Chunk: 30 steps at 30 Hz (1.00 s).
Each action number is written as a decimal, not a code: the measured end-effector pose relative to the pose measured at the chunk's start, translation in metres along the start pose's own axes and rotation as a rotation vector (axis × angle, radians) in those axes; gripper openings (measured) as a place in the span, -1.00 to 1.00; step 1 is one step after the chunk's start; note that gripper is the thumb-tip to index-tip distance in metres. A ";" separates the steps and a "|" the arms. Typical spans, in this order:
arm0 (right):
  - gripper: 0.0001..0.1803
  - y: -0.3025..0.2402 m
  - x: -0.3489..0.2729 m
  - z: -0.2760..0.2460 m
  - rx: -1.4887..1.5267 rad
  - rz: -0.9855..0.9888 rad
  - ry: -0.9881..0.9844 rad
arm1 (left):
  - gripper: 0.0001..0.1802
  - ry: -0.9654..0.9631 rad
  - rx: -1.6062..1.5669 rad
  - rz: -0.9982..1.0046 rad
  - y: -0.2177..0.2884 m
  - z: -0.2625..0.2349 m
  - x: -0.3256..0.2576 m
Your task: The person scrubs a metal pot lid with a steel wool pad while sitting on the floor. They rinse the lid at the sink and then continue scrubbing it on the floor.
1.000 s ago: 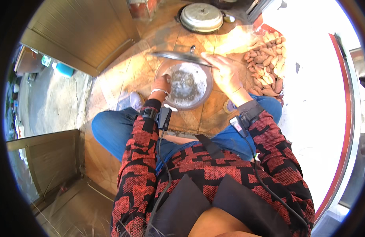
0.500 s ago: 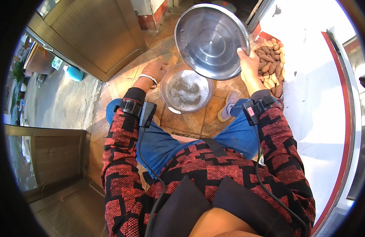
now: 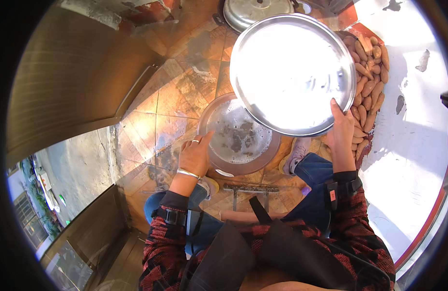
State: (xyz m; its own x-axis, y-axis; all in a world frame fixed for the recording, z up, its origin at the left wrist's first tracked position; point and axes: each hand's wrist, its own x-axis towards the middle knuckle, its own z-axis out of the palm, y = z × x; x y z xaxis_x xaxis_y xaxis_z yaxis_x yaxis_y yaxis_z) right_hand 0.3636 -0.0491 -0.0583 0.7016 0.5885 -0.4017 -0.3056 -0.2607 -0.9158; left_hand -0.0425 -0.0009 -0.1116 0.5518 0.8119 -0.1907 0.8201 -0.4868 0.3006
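Note:
My right hand grips the near right edge of a shiny round metal tray, thumb on its upper face. The tray is tilted, glaring with light, and hangs over the far right part of a brown plastic basin. Inside the basin is cloudy, foamy water. My left hand, with a ring and a bracelet, is at the basin's left rim. Its index finger reaches out over the rim and the others are loosely bent, with nothing seen in them.
Sweet potatoes lie piled along the white wall on the right. A metal lid sits on a dark pan at the far side. A brown door stands at left. Between my feet is a small metal-legged stool.
My view has shifted nearer to the basin. The tray has tipped so its bright face shows, and it now covers part of the basin. My left hand has come to the basin's rim.

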 end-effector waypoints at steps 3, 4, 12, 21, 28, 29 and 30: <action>-0.84 -0.015 -0.010 0.029 -0.578 -0.140 -0.083 | -0.48 -0.122 -0.300 -0.211 0.002 -0.006 0.027; -0.84 -0.020 -0.017 0.042 -0.713 -0.405 -0.191 | -0.48 -0.241 -0.413 -0.334 0.008 -0.013 0.034; -0.60 -0.206 -0.063 0.035 -0.987 -1.212 -0.753 | -0.56 -0.060 -0.582 -0.085 0.074 -0.176 0.041; -0.39 -0.379 -0.085 0.005 -1.018 -0.928 -0.361 | -0.75 0.221 -0.954 -0.555 0.137 -0.376 0.078; -0.46 -0.408 -0.039 0.053 0.433 0.542 -0.520 | -0.66 0.400 -1.817 -0.634 0.087 -0.432 0.123; -0.53 -0.410 -0.040 0.075 0.545 0.581 -0.467 | -0.70 0.365 -1.600 -0.539 0.077 -0.438 0.140; -0.55 -0.415 -0.040 0.094 0.541 0.580 -0.362 | -0.73 0.358 -1.505 -0.477 0.067 -0.446 0.157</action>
State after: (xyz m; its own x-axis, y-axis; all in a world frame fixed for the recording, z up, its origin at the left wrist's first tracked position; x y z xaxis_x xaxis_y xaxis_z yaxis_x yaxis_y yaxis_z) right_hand 0.4024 0.1074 0.3379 0.1209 0.7065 -0.6973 -0.8796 -0.2494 -0.4052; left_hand 0.0317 0.2373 0.2954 0.0648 0.9233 -0.3786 -0.1044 0.3836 0.9176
